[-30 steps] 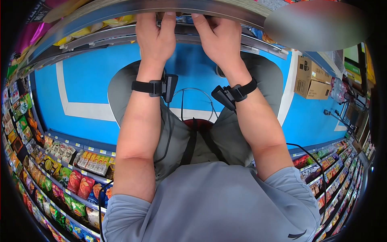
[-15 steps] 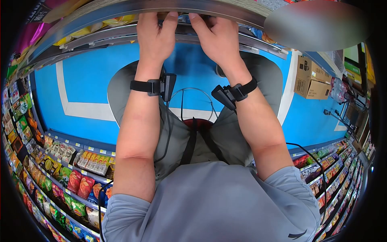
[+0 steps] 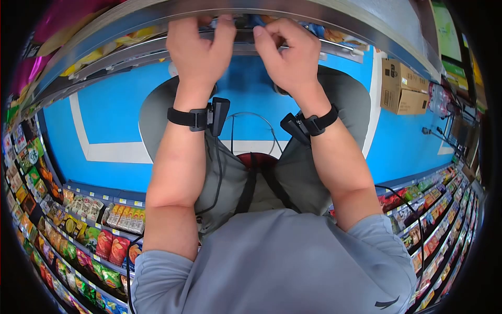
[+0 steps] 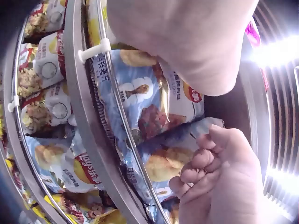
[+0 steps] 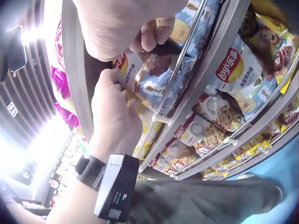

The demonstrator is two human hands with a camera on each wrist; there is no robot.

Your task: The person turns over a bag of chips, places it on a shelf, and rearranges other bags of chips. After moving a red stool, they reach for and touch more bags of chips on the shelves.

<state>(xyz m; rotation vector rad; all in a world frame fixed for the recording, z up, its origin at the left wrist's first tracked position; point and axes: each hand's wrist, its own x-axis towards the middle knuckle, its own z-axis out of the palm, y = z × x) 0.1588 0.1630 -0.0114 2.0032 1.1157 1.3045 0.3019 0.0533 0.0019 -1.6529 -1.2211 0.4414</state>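
Note:
Blue-and-white bags of potato chips (image 4: 133,93) stand behind a wire rail on an upper shelf. My left hand (image 3: 201,55) reaches to these bags, its fingertips partly under the shelf edge above in the head view. In the right wrist view that left hand (image 5: 114,112) has its thumb raised apart from the fingers, close to a bag's front. Beside it, my right hand (image 3: 290,55) has loosely bent fingers, with the thumb apart from them. Its fingers overlap another blue chip bag (image 4: 163,163) in the left wrist view, and no bag shows between them.
A shelf edge (image 3: 251,5) passes just above both hands. The wire rail (image 5: 180,60) runs in front of the bags. Lower shelves hold more chip bags (image 5: 233,70). Cardboard boxes (image 3: 402,86) stand on the blue floor at right, and snack shelves (image 3: 94,235) lie behind.
Both hands have drawn back slightly from the shelf. The right hand's bent fingers now show outside the upper shelf edge that covered them. The head view has shifted a little.

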